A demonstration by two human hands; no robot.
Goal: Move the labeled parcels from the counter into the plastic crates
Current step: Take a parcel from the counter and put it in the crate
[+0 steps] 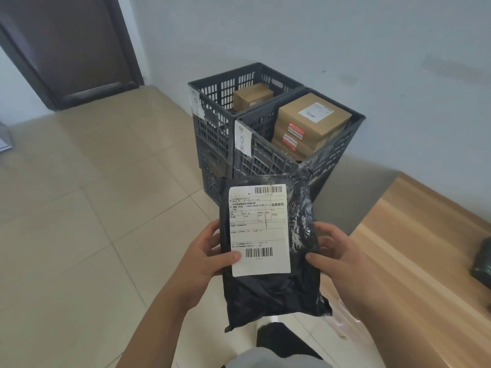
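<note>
A black plastic mailer parcel (276, 288) with a white shipping label faces me, held upright in front of my chest. My left hand (204, 258) grips its left edge, thumb on the label's lower corner. My right hand (334, 251) grips its right edge, thumb on the black film. Beyond the parcel stand two dark grey plastic crates on stacked crates: the left crate (212, 102) holds one brown box, the right crate (342, 144) holds several stacked brown boxes with labels. The wooden counter (414, 251) lies to my right.
Another dark wrapped parcel (483, 261) lies at the counter's right edge. Beige floor tiles (93, 208) spread to the left. A dark brown door (71, 46) is at the back left, and a pale wall (345, 35) stands behind the crates.
</note>
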